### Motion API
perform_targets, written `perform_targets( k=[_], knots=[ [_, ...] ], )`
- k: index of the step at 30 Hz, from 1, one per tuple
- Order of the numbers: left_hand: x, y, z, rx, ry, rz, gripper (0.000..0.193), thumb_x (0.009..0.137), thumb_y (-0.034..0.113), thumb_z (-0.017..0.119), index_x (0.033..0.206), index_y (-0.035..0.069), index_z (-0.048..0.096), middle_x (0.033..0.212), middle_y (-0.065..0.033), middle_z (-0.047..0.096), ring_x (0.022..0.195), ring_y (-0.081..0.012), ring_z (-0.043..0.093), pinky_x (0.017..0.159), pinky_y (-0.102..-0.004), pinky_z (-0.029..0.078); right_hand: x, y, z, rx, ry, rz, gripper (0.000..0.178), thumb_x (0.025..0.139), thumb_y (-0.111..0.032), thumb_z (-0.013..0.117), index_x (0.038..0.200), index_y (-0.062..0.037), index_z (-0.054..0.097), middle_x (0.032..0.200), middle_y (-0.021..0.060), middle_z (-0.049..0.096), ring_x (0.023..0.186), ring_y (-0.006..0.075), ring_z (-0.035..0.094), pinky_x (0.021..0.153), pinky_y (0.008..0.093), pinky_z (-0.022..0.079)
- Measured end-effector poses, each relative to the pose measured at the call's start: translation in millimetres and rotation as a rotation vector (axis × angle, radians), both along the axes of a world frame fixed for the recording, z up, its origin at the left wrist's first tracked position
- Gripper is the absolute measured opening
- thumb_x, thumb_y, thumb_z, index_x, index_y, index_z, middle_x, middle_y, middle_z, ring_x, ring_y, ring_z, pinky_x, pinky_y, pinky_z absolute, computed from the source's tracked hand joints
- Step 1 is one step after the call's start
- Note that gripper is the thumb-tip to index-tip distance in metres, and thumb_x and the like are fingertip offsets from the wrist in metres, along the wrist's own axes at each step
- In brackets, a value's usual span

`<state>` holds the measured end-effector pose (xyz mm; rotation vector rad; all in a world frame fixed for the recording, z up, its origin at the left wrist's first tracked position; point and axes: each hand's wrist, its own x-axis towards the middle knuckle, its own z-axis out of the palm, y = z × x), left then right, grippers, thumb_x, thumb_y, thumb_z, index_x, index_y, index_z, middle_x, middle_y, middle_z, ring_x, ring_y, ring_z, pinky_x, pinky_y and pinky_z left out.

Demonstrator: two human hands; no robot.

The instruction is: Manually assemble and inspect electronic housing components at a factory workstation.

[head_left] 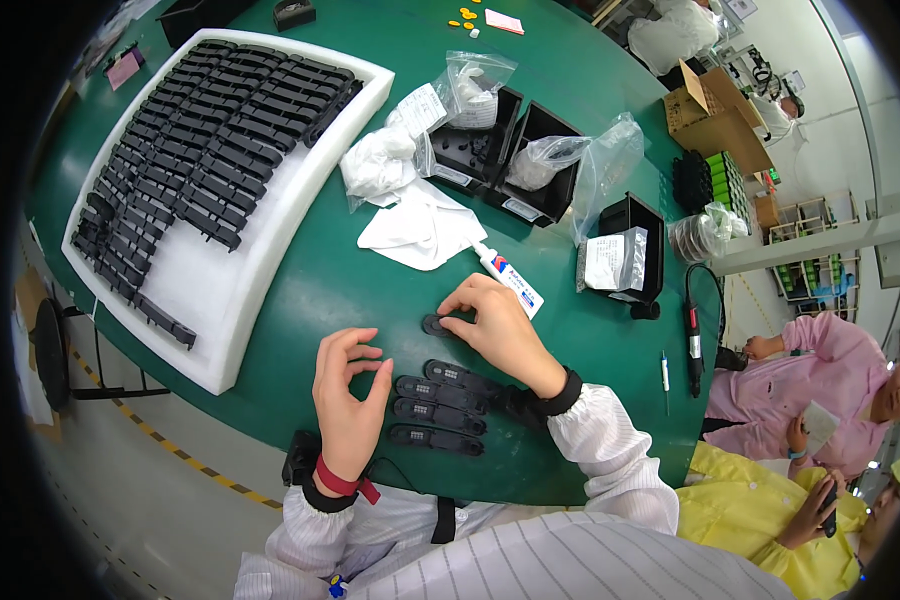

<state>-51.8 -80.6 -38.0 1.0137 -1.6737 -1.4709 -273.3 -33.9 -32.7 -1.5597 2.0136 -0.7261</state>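
Note:
My right hand (498,322) is over the green table, its thumb and forefinger pressed on a small black plastic piece (435,325); much of that piece lies under the fingers. To the left, my left hand (348,388) is raised with fingers and thumb apart, holding nothing. Below the right hand, several slim black plastic casings (438,414) lie side by side, the uppermost partly beneath the right wrist. A white glue tube (510,282) with a pointed nozzle rests just beyond the right hand, near a white cloth (422,225).
A white foam tray (300,205) full of black casings covers the far left. Black parts bins (545,150) with plastic bags stand at the back; another black bin (650,225) is further right. A black electric screwdriver (693,325) and a pen (666,372) lie right. Two people stand beyond the right edge.

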Motion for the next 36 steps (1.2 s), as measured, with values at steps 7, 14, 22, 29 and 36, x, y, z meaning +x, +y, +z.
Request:
perform_targets(
  k=[7, 14, 22, 29, 36],
  knots=[
    [0.2, -0.9, -6.5, 0.021, -0.034, -0.001, 0.036, 0.086, -0.011, 0.066, 0.119, -0.001, 0.057, 0.119, -0.0102, 0.055, 0.097, -0.0174, 0.064, 0.08, -0.0279, 0.055, 0.5, -0.9, 6.1, -0.032, -0.049, -0.037, 0.018, 0.081, -0.008, 0.077, 0.096, -0.0007, 0.072, 0.089, 0.0106, 0.065, 0.081, 0.0232, 0.065, 0.069, 0.0331, 0.051],
    [2.2, 0.7, -17.8, -0.07, -0.127, -0.021, 0.033, 0.084, -0.006, 0.068, 0.115, -0.002, 0.058, 0.112, -0.0135, 0.058, 0.089, -0.0228, 0.063, 0.079, -0.0321, 0.054, -34.4, -31.8, 36.1, -0.22, 0.246, -0.124, 0.012, 0.085, -0.006, 0.072, 0.096, 0.0002, 0.071, 0.083, 0.0133, 0.066, 0.075, 0.0244, 0.066, 0.068, 0.0341, 0.051],
    [2.8, 1.0, -19.7, -0.09, -0.141, -0.009, 0.03, 0.082, -0.007, 0.068, 0.111, -0.002, 0.06, 0.109, -0.0134, 0.058, 0.087, -0.023, 0.062, 0.078, -0.0327, 0.053, -75.3, -100.0, 25.0, -0.569, 0.463, -0.063, 0.007, 0.085, -0.004, 0.068, 0.087, 0.0011, 0.071, 0.087, 0.0131, 0.067, 0.085, 0.0324, 0.064, 0.078, 0.0397, 0.05],
    [3.4, 0.8, -19.7, -0.098, -0.14, -0.029, 0.03, 0.082, -0.008, 0.067, 0.11, -0.002, 0.059, 0.107, -0.0134, 0.057, 0.087, -0.0235, 0.062, 0.078, -0.0328, 0.053, -108.4, -172.8, -9.9, -0.384, 0.905, 0.053, 0.007, 0.078, -0.005, 0.064, 0.076, -0.0055, 0.072, 0.077, 0.0113, 0.068, 0.078, 0.0291, 0.064, 0.077, 0.0397, 0.044],
    [4.5, -1.6, -10.8, -0.084, -0.161, -0.111, 0.029, 0.08, -0.004, 0.073, 0.108, 0.0, 0.065, 0.108, -0.0122, 0.056, 0.09, -0.025, 0.059, 0.081, -0.0352, 0.051, -107.2, -179.1, -13.3, -0.215, 1.074, 0.077, 0.009, 0.076, -0.006, 0.064, 0.068, -0.0066, 0.069, 0.068, 0.0144, 0.067, 0.069, 0.0314, 0.065, 0.077, 0.0379, 0.046]
  ],
)
